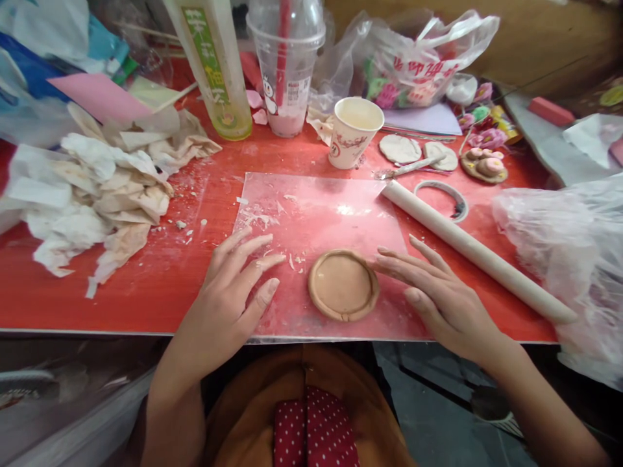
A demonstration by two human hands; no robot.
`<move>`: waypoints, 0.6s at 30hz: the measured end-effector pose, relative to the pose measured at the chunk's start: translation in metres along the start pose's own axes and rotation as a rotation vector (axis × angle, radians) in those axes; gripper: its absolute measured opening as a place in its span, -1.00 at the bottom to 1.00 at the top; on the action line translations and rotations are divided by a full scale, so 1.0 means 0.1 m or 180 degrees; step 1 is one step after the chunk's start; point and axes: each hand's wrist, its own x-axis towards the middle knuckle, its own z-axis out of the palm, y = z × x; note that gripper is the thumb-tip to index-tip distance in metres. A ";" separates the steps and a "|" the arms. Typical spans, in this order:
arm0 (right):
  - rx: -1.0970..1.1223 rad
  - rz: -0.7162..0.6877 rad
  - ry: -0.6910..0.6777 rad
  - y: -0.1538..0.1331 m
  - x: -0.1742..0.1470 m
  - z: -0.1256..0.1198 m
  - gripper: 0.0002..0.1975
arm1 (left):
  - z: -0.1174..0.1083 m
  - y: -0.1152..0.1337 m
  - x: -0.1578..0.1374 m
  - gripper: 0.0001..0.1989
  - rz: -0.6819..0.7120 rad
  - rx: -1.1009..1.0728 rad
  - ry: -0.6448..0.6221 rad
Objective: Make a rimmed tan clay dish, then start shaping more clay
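A round brown clay dish [343, 285] with a raised rim lies on a clear plastic sheet [321, 207] on the red table. My left hand [238, 285] is to the left of the dish, fingers spread and apart from it, holding nothing. On the other side, my right hand [438, 292] is stretched out flat, its fingertips close to the dish's right rim; whether they touch it I cannot tell. Pale clay shavings [257, 217] are scattered over the sheet's left part.
A long pale rolling pin [477, 250] lies slanted at right, beside a tape roll [444, 194]. Behind stand a paper cup [353, 139], a plastic cup [287, 84] and a bottle [214, 71]. Crumpled tissues [107, 188] cover the left; a plastic bag [574, 259] hangs over the right edge.
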 end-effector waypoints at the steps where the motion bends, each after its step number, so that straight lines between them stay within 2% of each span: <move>1: -0.0006 -0.0050 0.0000 0.00 0.06 0.01 -0.60 | 0.00 0.00 0.00 -0.72 0.0002 -0.0002 -0.0005; 5: -0.0011 -0.0293 -0.0041 0.00 0.27 0.07 -0.59 | 0.00 -0.01 -0.01 -0.72 0.0011 -0.0005 -0.0018; 9: -0.0064 -0.0380 -0.0054 -0.01 0.33 0.09 -0.56 | 0.00 -0.01 -0.01 -0.73 0.0018 -0.0001 -0.0013; 18: -0.0120 -0.0124 -0.0073 -0.01 -0.18 0.00 -0.53 | 0.00 -0.01 -0.01 -0.72 0.0017 -0.0026 0.0009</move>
